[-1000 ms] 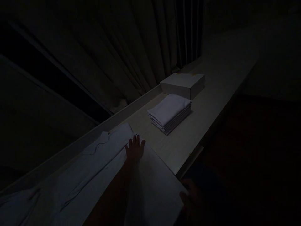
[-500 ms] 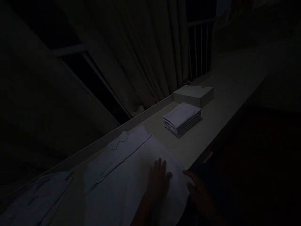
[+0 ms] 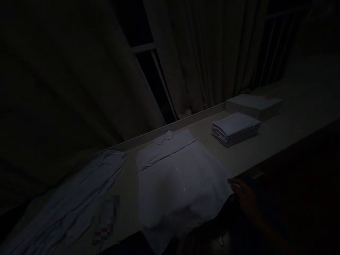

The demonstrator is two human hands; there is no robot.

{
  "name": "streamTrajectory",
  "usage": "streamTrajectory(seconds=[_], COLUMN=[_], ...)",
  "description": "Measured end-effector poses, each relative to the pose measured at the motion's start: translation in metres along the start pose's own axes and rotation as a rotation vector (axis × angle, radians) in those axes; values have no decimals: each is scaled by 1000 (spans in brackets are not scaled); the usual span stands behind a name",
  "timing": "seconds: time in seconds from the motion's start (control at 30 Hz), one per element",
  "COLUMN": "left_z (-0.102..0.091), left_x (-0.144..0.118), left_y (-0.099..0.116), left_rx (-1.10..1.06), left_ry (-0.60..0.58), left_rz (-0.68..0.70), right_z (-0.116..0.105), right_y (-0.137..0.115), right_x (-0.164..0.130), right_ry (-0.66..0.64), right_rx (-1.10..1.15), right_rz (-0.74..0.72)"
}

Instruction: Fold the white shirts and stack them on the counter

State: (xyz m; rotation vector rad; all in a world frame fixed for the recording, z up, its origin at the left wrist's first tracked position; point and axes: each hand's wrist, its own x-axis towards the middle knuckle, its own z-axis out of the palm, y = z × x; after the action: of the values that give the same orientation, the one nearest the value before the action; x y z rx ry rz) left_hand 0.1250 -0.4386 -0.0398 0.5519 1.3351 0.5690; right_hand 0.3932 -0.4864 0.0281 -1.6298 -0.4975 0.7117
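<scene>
Dim scene on a long, pale, matte wooden table [image 3: 268, 141]. A light, soft cotton shirt [image 3: 180, 177] lies flat at its middle, collar toward the far edge, placket running as a straight seam, hem hanging over the near edge. The right hand [image 3: 244, 198] rests at the shirt's right edge, fingers extended and loosely spread, fingertips touching the cloth without pinching it. The left hand [image 3: 198, 241] is a dark shape under the near hem; whether it grasps the fabric cannot be told. Left of the shirt, apart from it, lies 1 crumpled pale garment [image 3: 77, 202], long and wrinkled. To the right, well apart, stands 1 neat rectangular stack of folded white cloths [image 3: 235, 127], and just behind it a flat white cardboard box [image 3: 253, 104]. Pleated curtains [image 3: 212, 63] hang beyond.
</scene>
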Motion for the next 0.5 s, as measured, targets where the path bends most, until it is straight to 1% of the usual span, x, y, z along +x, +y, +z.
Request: streamTrajectory(seconds=[0.1, 0.17, 0.23, 0.3, 0.37, 0.43, 0.5], left_z=[-18, -27, -33, -38, -45, -57, -77], left_x=[12, 18, 20, 18, 12, 4, -7], left_y=[9, 13, 15, 19, 24, 32, 40], left_rx=[-168, -257, -292, -251, -136, 37, 176], left_ry=[47, 31, -12, -77, -106, -57, 34], left_rz=[-17, -16, 29, 116, 222, 317, 377], right_z=[2, 1, -1, -4, -8, -12, -16], right_y=[-4, -6, -7, -6, -4, -1, 2], right_x=[-1, -2, -2, -2, -1, 0, 2], right_ry=[17, 47, 60, 45, 33, 50, 85], right_rx=[12, 7, -4, -7, -6, -4, 2], right_rz=[19, 31, 31, 29, 33, 41, 56])
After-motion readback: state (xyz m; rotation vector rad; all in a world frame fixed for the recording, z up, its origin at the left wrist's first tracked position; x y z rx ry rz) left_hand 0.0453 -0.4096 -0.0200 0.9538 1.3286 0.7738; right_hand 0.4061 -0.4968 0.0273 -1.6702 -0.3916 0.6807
